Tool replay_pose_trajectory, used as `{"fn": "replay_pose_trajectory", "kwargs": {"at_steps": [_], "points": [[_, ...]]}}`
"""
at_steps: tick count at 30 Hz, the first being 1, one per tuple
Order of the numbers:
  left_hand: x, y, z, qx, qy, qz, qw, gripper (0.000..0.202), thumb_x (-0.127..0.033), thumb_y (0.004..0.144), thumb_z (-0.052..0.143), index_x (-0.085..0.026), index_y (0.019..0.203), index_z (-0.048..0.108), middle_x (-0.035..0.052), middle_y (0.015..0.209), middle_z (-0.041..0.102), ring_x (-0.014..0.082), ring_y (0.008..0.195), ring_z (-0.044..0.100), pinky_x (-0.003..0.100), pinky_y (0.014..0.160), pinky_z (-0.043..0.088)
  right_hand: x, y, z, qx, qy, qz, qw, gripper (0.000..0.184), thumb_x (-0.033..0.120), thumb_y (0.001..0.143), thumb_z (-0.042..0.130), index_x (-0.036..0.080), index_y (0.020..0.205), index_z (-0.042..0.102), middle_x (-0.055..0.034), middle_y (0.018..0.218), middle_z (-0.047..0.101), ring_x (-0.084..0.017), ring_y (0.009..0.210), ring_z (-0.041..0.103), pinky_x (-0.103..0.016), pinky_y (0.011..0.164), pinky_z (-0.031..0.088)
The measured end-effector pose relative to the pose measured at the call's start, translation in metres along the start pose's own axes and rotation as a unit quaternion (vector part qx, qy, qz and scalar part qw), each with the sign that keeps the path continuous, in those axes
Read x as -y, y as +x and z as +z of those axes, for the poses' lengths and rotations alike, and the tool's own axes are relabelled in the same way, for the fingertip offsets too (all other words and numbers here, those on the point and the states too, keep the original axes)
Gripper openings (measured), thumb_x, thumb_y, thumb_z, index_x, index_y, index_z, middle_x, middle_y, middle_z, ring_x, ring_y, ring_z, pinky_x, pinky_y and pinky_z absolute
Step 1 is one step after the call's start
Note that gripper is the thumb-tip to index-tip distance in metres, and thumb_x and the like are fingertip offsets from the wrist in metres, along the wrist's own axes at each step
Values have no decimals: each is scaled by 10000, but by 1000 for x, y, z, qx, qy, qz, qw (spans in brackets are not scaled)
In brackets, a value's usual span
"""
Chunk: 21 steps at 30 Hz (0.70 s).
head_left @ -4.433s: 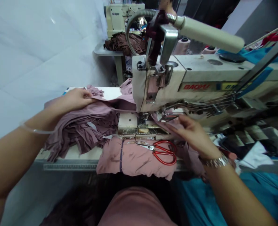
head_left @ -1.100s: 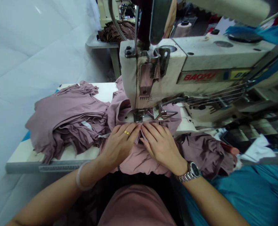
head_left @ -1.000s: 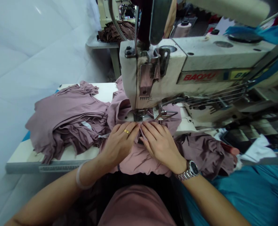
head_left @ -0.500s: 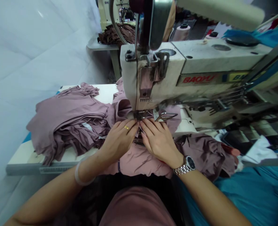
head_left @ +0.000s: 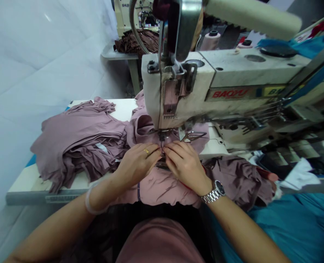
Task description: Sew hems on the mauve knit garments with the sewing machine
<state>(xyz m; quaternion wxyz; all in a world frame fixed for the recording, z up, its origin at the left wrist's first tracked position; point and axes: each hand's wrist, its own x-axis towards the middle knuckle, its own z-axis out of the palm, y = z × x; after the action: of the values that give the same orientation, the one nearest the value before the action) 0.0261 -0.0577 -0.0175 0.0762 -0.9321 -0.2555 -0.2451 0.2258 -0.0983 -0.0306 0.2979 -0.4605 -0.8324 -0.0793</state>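
A mauve fabric piece (head_left: 141,128) lies under the head of the sewing machine (head_left: 227,71), partly hidden behind it. My left hand (head_left: 137,160) wears a gold ring, and its fingertips pinch the fabric's near edge just in front of the presser foot (head_left: 162,136). Opposite it, my right hand (head_left: 187,166) grips the same edge, with the fingers of both hands almost meeting. The fabric right under the fingertips is mostly covered. A wire guard (head_left: 193,136) stands right of the needle area.
Stacked mauve pieces (head_left: 82,131) cover the left of the machine table (head_left: 25,184). Pink cloth (head_left: 162,188) hangs at the front edge. Dark mauve cloth (head_left: 238,179) and a teal cloth (head_left: 293,223) lie to the right. Behind stands another machine (head_left: 126,18) with brown fabric (head_left: 142,40).
Both hands have drawn slightly back toward me from the presser foot, which now shows more clearly. Their fingers keep hold of the fabric.
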Motion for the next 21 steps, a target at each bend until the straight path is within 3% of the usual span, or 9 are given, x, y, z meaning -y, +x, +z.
{"fn": "replay_pose_trajectory", "kwargs": {"at_steps": [7,21], "points": [[2,4,5,8,7,-37,999,275,-289,968,526,-113,1156,625,113,1150,665,222,1039,630,366,906,536,-3,5,1,31,-9,25,999,258,175,937,495,112,1124,661,-113,1117,672,-221,1005,569,-393,870,478],[2,7,5,8,25,-33,999,276,-233,962,518,-97,1177,624,125,1175,658,244,1073,619,382,898,534,-18,4,2,51,15,37,998,322,162,956,461,151,1237,620,-106,1172,655,-209,1048,579,-377,877,478]]}}
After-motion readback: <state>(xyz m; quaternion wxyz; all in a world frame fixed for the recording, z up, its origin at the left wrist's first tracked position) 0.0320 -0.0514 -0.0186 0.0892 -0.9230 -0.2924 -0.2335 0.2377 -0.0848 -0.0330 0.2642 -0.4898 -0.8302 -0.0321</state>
